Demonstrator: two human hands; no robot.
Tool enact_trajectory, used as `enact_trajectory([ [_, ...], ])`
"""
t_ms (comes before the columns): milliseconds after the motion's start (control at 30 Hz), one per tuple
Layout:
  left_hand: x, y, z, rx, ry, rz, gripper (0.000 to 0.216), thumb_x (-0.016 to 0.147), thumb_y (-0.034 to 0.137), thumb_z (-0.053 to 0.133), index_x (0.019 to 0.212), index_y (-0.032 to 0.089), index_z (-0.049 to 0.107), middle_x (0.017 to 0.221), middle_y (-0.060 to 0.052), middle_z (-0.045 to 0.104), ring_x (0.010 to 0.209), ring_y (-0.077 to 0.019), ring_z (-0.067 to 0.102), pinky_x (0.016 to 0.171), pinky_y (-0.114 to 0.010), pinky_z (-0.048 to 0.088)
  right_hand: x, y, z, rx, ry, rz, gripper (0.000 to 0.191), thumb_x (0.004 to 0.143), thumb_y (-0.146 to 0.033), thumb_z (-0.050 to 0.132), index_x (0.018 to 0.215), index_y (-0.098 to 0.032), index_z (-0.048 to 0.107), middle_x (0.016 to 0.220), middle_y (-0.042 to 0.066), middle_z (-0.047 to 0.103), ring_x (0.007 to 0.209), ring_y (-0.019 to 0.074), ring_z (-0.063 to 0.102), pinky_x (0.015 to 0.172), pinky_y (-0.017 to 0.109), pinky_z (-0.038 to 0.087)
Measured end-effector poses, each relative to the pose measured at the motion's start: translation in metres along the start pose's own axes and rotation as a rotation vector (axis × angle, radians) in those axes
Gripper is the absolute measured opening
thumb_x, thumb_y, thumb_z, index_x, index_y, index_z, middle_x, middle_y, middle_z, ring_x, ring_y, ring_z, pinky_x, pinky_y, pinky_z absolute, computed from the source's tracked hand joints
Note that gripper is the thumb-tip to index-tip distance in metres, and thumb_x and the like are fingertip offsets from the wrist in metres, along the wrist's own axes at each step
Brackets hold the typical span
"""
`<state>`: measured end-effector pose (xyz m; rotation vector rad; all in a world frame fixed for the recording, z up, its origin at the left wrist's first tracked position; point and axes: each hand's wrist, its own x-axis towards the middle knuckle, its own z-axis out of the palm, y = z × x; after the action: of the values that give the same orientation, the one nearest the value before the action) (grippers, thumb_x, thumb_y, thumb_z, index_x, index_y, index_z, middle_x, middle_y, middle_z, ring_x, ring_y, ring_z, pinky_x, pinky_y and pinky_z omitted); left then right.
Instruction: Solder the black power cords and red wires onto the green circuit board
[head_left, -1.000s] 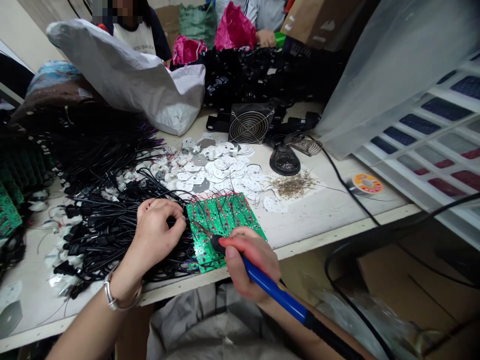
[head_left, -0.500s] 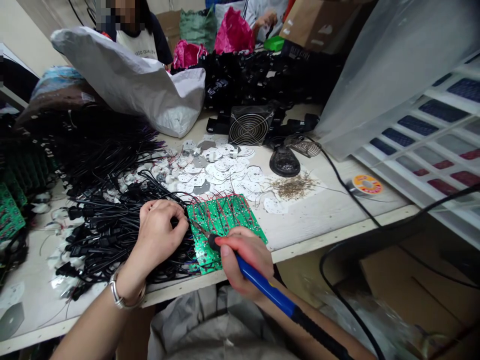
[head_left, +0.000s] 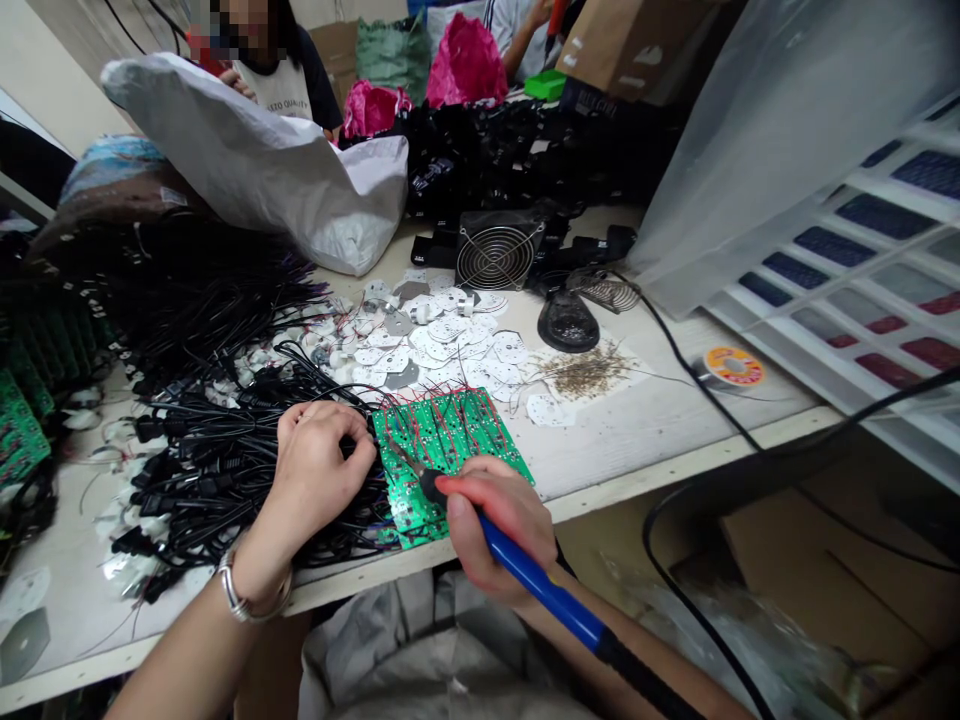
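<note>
My right hand [head_left: 504, 525] is wrapped round the blue handle of a soldering iron [head_left: 536, 580]. The iron's tip points up and left, over the left part of a green circuit board [head_left: 469, 430]. Red and dark wires stand along the board's far side. My left hand [head_left: 322, 450] is closed in a pinch at the board's left edge; what its fingertips hold is too small to make out. Under and around that hand lies a heap of black power cords [head_left: 217, 460] with plugs.
White disc-shaped pieces [head_left: 442, 335] cover the table beyond the board. Behind them stand a fan with a wire guard [head_left: 499, 255] and a dark iron stand [head_left: 568, 322]. A solder spool [head_left: 727, 368] lies right, near plastic drawers [head_left: 847, 270]. Two people sit across the table.
My right hand and the soldering iron have shifted slightly right and down. My left hand stays in place. Across the table, the other people's hands have moved.
</note>
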<state>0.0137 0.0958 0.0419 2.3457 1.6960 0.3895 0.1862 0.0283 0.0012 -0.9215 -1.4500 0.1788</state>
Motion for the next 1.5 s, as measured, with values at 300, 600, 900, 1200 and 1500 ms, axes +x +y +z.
enact_trajectory([
  [300,0.0,0.0,0.0,0.006,-0.002,-0.003,0.018,0.078,0.024,0.049,0.064,0.02,0.059,0.087,-0.001,0.069,0.091,-0.019,0.061,0.095,-0.041,0.029,0.001,0.0,-0.004,-0.011,0.004,0.042,0.017,0.082,-0.008,0.051,0.092,-0.019,0.06,0.065,-0.001,0.068,0.053,0.011,0.06,0.057,0.027,0.052],
  [600,0.0,0.0,0.0,0.017,-0.016,-0.008,0.018,0.078,0.025,0.049,0.065,0.02,0.06,0.088,-0.001,0.069,0.092,-0.0192,0.061,0.095,-0.042,0.029,0.0,0.001,-0.005,-0.021,0.015,0.054,0.017,0.082,-0.008,0.052,0.092,-0.019,0.06,0.065,-0.001,0.067,0.054,0.0112,0.061,0.059,0.027,0.053],
  [900,0.001,0.001,-0.002,0.024,-0.025,-0.012,0.018,0.077,0.025,0.049,0.064,0.021,0.059,0.088,-0.001,0.07,0.092,-0.019,0.061,0.095,-0.042,0.029,0.003,0.001,-0.004,-0.023,-0.007,0.056,0.016,0.081,-0.007,0.052,0.09,-0.018,0.06,0.066,0.0,0.069,0.055,0.0108,0.063,0.061,0.025,0.053],
  [1200,0.003,0.001,-0.003,0.02,-0.033,-0.015,0.021,0.081,0.027,0.046,0.068,0.021,0.06,0.087,0.0,0.07,0.089,-0.018,0.061,0.095,-0.041,0.029,0.0,0.004,-0.001,-0.006,-0.001,0.046,0.016,0.083,-0.01,0.051,0.091,-0.019,0.06,0.065,0.0,0.068,0.054,0.0115,0.061,0.058,0.027,0.052],
  [1500,0.003,0.003,-0.003,0.091,-0.059,-0.026,0.018,0.08,0.025,0.047,0.068,0.021,0.059,0.087,-0.002,0.07,0.09,-0.0204,0.06,0.095,-0.042,0.031,0.0,0.005,0.006,-0.004,-0.014,0.02,0.016,0.081,-0.01,0.052,0.092,-0.019,0.059,0.067,-0.001,0.07,0.052,0.0113,0.062,0.058,0.027,0.05],
])
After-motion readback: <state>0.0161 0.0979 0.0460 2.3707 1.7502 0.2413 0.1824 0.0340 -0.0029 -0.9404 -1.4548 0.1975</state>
